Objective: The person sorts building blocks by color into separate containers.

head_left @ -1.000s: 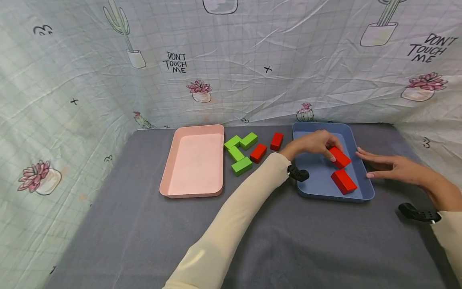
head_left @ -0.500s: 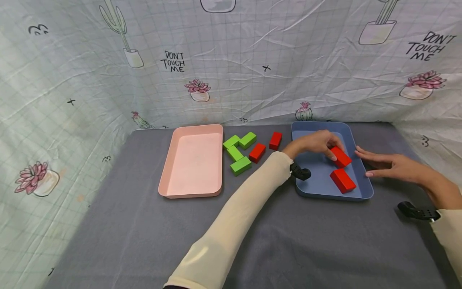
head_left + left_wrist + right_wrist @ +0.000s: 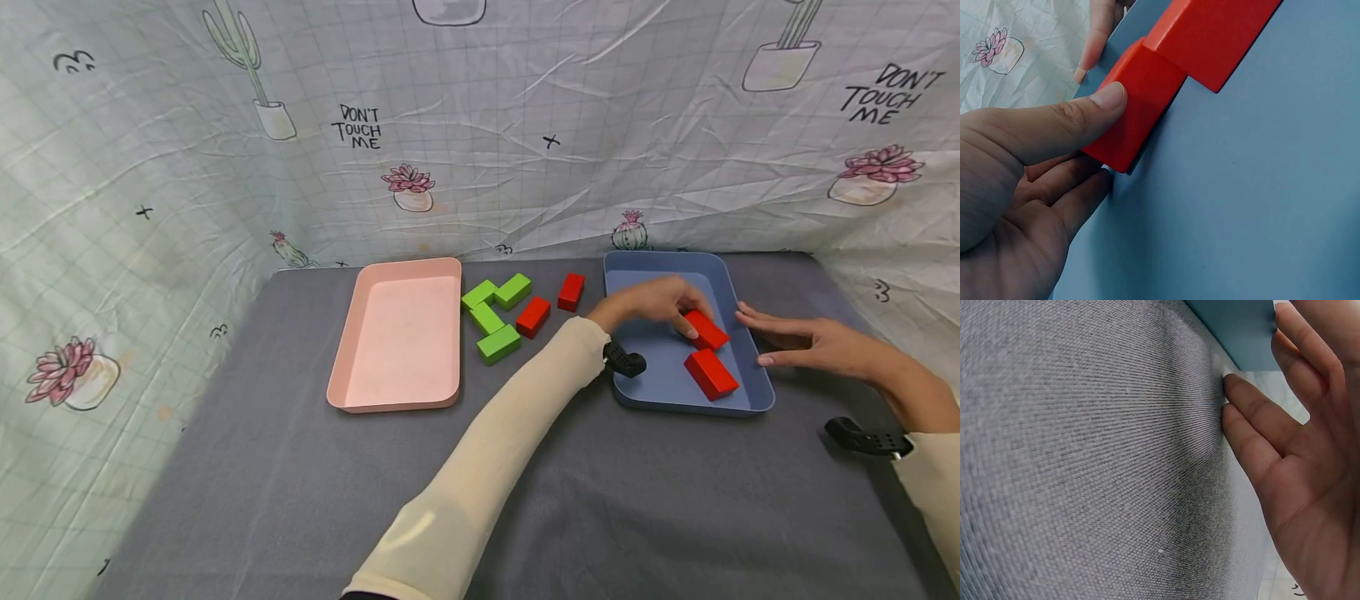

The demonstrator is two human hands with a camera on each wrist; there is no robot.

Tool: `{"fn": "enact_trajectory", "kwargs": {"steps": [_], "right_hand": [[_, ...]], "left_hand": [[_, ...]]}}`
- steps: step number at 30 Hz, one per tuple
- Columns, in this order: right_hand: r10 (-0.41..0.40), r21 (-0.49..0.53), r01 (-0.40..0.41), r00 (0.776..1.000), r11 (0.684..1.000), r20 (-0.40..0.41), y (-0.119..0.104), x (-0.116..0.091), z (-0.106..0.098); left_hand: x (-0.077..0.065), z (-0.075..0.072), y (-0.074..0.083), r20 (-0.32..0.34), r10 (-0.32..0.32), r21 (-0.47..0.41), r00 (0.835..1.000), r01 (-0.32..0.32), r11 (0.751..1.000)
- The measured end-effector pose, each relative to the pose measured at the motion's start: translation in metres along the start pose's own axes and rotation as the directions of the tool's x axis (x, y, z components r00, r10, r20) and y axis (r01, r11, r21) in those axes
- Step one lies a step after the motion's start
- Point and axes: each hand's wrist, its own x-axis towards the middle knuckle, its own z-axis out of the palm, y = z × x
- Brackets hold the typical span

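Inside the blue tray (image 3: 652, 367), my left hand (image 3: 660, 300) pinches a red block (image 3: 707, 331) between thumb and fingers. In the left wrist view the thumb lies on top of this red block (image 3: 1141, 106), and one end of it meets a second red block (image 3: 1216, 37). That second red block (image 3: 711, 375) lies in the tray on the side nearer me. My right hand (image 3: 817, 342) has its fingers extended against the tray's right outer wall. In the right wrist view, some fingertips touch the blue wall (image 3: 1241, 331) while others rest on the grey cloth.
Left of the blue tray, two more red blocks (image 3: 533, 317) lie on the grey cloth (image 3: 337, 500). Several green blocks (image 3: 498, 344) sit beside them, close to a pink tray (image 3: 405, 333). A printed curtain (image 3: 480, 125) rises behind the trays.
My left hand has lowered the red block slightly within the blue tray, bringing it close against the other red block. The right hand stays at the tray's wall. The head view has shifted a little.
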Motion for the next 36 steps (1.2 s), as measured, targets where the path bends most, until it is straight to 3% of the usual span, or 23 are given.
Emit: {"fn": "enact_trajectory", "kwargs": {"steps": [7,12,16,23,29,36], "right_hand": [[0.004,0.004,-0.004,1.0,1.0,-0.003,-0.002,0.001,-0.001],[-0.008,-0.007,0.008,1.0,1.0,-0.006,-0.003,0.0,-0.001],[0.012,-0.023,-0.012,1.0,1.0,-0.002,-0.003,0.0,-0.002],[0.022,-0.036,-0.022,1.0,0.999,0.002,-0.003,0.003,-0.003],[0.022,-0.028,-0.021,1.0,0.999,0.011,-0.004,0.002,-0.002],[0.025,-0.033,-0.025,1.0,0.999,-0.005,-0.007,0.0,-0.001]], "left_hand": [[-0.001,0.0,0.003,-0.011,-0.012,0.056,1.0,0.013,0.998],[-0.002,-0.002,0.008,-0.041,-0.092,0.086,0.995,0.095,0.992],[-0.009,-0.004,0.014,-0.085,-0.118,0.128,0.989,0.129,0.983],[-0.038,-0.01,0.028,-0.147,-0.03,0.186,0.989,0.058,0.981],[-0.067,-0.014,0.031,-0.178,0.058,0.165,0.982,-0.028,0.986],[-0.099,-0.013,0.028,-0.248,0.081,0.178,0.965,-0.037,0.983]]}}
